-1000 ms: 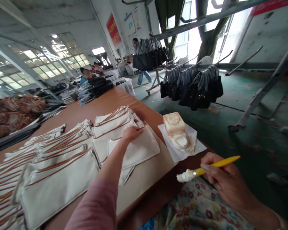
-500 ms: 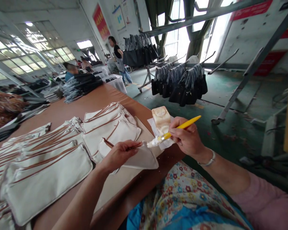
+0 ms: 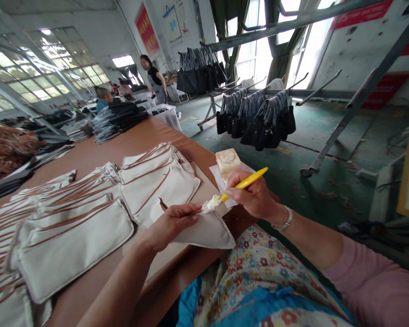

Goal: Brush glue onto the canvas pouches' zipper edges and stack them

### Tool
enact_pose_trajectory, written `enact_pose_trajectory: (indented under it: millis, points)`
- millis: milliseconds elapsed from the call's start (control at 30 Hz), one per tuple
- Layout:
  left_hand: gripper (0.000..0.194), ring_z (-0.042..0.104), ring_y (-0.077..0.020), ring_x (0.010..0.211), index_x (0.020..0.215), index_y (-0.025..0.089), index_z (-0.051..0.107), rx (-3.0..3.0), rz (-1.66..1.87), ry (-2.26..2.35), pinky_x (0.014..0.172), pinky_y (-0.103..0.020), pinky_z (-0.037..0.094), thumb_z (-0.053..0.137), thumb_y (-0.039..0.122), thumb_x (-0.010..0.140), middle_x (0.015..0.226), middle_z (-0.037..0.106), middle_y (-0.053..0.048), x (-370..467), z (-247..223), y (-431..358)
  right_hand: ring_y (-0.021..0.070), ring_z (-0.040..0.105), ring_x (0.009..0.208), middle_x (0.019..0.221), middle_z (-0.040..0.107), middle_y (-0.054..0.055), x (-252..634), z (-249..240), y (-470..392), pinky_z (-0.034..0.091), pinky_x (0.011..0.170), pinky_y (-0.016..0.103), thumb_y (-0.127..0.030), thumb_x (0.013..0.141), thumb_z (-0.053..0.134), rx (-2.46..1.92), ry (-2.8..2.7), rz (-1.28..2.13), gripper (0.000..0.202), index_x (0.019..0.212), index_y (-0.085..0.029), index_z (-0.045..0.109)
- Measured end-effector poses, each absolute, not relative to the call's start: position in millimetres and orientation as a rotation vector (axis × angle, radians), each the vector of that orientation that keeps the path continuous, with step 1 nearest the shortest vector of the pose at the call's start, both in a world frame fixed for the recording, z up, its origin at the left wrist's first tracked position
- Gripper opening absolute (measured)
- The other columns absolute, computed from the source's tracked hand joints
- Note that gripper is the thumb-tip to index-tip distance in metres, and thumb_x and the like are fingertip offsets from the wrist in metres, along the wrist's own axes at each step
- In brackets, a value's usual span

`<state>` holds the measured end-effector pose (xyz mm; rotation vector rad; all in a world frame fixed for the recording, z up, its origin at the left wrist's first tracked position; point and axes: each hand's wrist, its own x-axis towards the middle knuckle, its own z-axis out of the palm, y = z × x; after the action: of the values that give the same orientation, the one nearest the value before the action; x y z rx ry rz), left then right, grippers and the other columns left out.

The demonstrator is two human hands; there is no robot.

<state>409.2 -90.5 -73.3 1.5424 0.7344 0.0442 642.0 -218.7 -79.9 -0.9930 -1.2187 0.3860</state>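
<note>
My left hand (image 3: 172, 222) pinches the top edge of a white fabric pouch (image 3: 207, 230) near the table's front corner. The pouch hangs tilted, its lower part over the edge of a pale board (image 3: 167, 259). In my right hand (image 3: 252, 195) is a yellow-handled brush (image 3: 248, 178), pointing left. Its bristle end, coated in white paste, touches the pouch's edge beside my left fingertips. Behind my right hand stands a small cream container (image 3: 228, 161) on white paper (image 3: 219, 179). Stacked white pouches with brown trim (image 3: 78, 243) lie left of my left hand.
The brown table (image 3: 177, 136) stretches away to the back left, with dark bundled pieces (image 3: 126, 119) on it. Black bags (image 3: 269, 122) hang from a metal rack (image 3: 330, 141) beyond the corner. A person (image 3: 155, 79) stands behind a white bin (image 3: 167, 116); another sits nearby.
My right hand and the brush have moved left and the brush tip lies further onto the pouch edge. The pouch has shifted slightly right. The standing person has moved left.
</note>
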Motion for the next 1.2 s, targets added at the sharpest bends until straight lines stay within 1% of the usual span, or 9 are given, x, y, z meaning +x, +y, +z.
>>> enact_pose_trajectory:
  millis: [133, 267, 467, 600, 700, 833, 933, 1067, 1200]
  points:
    - [0.041, 0.064, -0.0140, 0.076, 0.115, 0.018, 0.073, 1.536, 0.013, 0.749, 0.066, -0.021, 0.047, 0.075, 0.041, 0.082, 0.100, 0.076, -0.006, 408.0, -70.4, -95.3, 0.0123, 0.046, 0.057, 0.064, 0.053, -0.003, 646.9, -82.2, -219.1, 0.035, 0.053, 0.026, -0.022, 0.085, 0.065, -1.046, -1.212, 0.313, 0.015, 0.071, -0.019, 0.059]
    - [0.034, 0.065, -0.0151, 0.086, 0.113, 0.020, 0.074, 1.766, 0.159, 0.667, 0.072, -0.021, 0.048, 0.070, 0.042, 0.087, 0.104, 0.073, -0.006, 409.5, -65.4, -103.4, 0.0110, 0.043, 0.049, 0.057, 0.050, -0.005, 656.2, -79.4, -224.7, 0.033, 0.049, 0.026, -0.023, 0.086, 0.066, -1.023, -1.054, 0.333, 0.016, 0.072, -0.019, 0.059]
    - [0.022, 0.062, -0.0105, 0.070, 0.095, 0.019, 0.077, 2.409, 0.420, 0.524, 0.061, -0.019, 0.044, 0.061, 0.034, 0.094, 0.080, 0.066, -0.004, 412.2, -61.7, -125.6, 0.0093, 0.037, 0.043, 0.049, 0.047, -0.007, 655.9, -86.1, -222.0, 0.028, 0.044, 0.024, -0.026, 0.084, 0.066, -0.952, -0.874, 0.537, 0.015, 0.074, -0.019, 0.058]
    - [0.022, 0.062, -0.0105, 0.067, 0.101, 0.019, 0.073, 2.833, 0.607, 0.381, 0.060, -0.020, 0.043, 0.063, 0.037, 0.094, 0.079, 0.066, -0.002, 404.9, -68.8, -135.2, 0.0079, 0.035, 0.040, 0.047, 0.048, -0.007, 653.2, -93.4, -222.7, 0.025, 0.041, 0.022, -0.025, 0.079, 0.067, -0.934, -0.820, 0.642, 0.012, 0.073, -0.019, 0.059]
    - [0.034, 0.064, -0.0133, 0.068, 0.109, 0.021, 0.071, 3.029, 0.374, 0.539, 0.055, -0.022, 0.040, 0.063, 0.048, 0.091, 0.082, 0.067, -0.002, 400.6, -74.1, -137.2, 0.0070, 0.033, 0.040, 0.046, 0.047, -0.007, 650.6, -101.1, -226.5, 0.024, 0.041, 0.021, -0.024, 0.077, 0.067, -0.934, -0.744, 0.715, 0.011, 0.072, -0.019, 0.059]
    - [0.029, 0.063, -0.0110, 0.066, 0.083, 0.023, 0.075, 2.966, -0.203, 0.543, 0.052, -0.022, 0.035, 0.058, 0.044, 0.095, 0.079, 0.065, 0.000, 398.2, -78.6, -138.5, 0.0065, 0.031, 0.039, 0.043, 0.044, -0.007, 644.5, -113.9, -233.8, 0.019, 0.040, 0.020, -0.023, 0.074, 0.069, -0.945, -0.635, 0.820, 0.012, 0.071, -0.019, 0.058]
    - [0.029, 0.062, -0.0099, 0.066, 0.081, 0.022, 0.074, 2.942, -0.303, 0.442, 0.053, -0.022, 0.034, 0.059, 0.042, 0.095, 0.079, 0.064, 0.000, 395.4, -81.5, -141.1, 0.0067, 0.030, 0.038, 0.042, 0.044, -0.007, 640.3, -124.0, -239.4, 0.016, 0.040, 0.020, -0.024, 0.074, 0.070, -0.955, -0.600, 0.868, 0.013, 0.072, -0.019, 0.058]
    - [0.029, 0.057, -0.0093, 0.062, 0.077, 0.019, 0.069, 3.079, -0.104, 0.278, 0.053, -0.025, 0.031, 0.058, 0.038, 0.096, 0.073, 0.061, 0.001, 389.3, -80.8, -148.2, 0.0065, 0.029, 0.037, 0.042, 0.044, -0.007, 636.7, -133.7, -244.7, 0.016, 0.039, 0.021, -0.022, 0.074, 0.069, -0.962, -0.586, 0.907, 0.013, 0.071, -0.019, 0.058]
    - [0.023, 0.043, -0.0092, 0.052, 0.074, 0.018, 0.063, 3.250, 0.490, 0.088, 0.053, -0.029, 0.028, 0.061, 0.028, 0.095, 0.061, 0.050, 0.004, 384.2, -73.9, -159.1, 0.0062, 0.028, 0.037, 0.042, 0.044, -0.007, 633.4, -131.1, -247.1, 0.019, 0.041, 0.021, -0.021, 0.075, 0.067, -0.925, -0.580, 0.937, 0.012, 0.070, -0.019, 0.056]
